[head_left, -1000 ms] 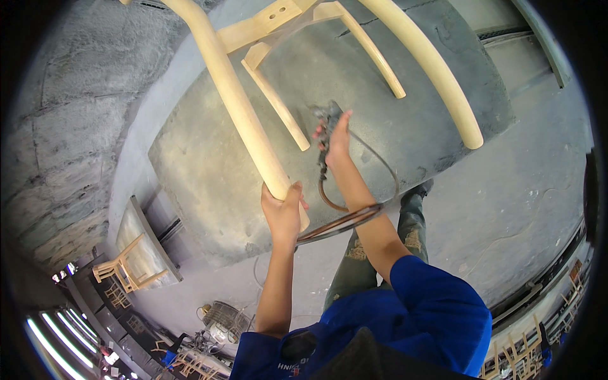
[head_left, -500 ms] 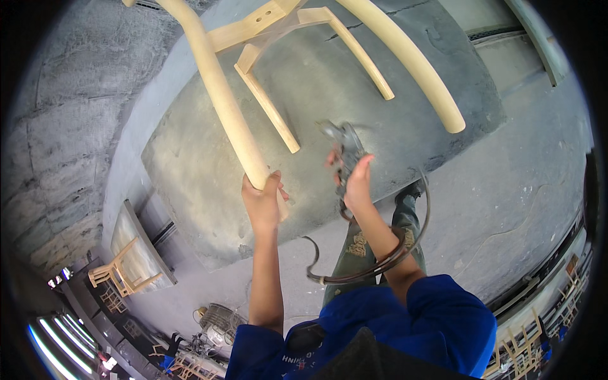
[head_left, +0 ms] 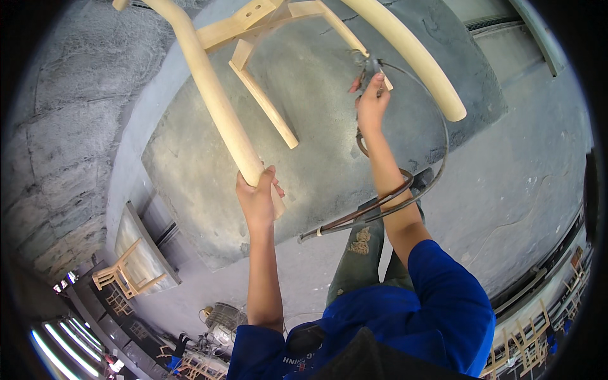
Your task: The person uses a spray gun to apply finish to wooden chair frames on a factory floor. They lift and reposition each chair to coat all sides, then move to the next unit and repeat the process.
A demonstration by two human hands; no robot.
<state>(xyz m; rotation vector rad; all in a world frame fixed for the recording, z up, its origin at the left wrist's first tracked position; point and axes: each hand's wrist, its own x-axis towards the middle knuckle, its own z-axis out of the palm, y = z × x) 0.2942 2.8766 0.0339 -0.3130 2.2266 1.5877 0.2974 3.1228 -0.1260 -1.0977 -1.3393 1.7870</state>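
Observation:
A pale wooden chair frame (head_left: 212,92) with thick rounded legs and thinner slats spans the upper part of the view. Near the lower end of its left thick leg, my left hand (head_left: 256,197) is closed around the wood. My right hand (head_left: 372,106) grips a grey spray gun (head_left: 370,67), which is partly blurred and sits over the lower end of the right thin slat. From the gun, a dark hose (head_left: 446,130) loops out to the right and back across my right forearm.
Beneath the frame lies a large grey, stained sheet (head_left: 329,114) on the floor. A grey wall (head_left: 82,107) rises at the left. Wooden chairs (head_left: 123,277) stand at lower left, near a fan (head_left: 223,320); more chair frames (head_left: 522,342) are at lower right.
My right hand has carried the spray gun up and to the right, to the right thin slat. The hose has swung out wider. My left hand and the frame have shifted slightly left.

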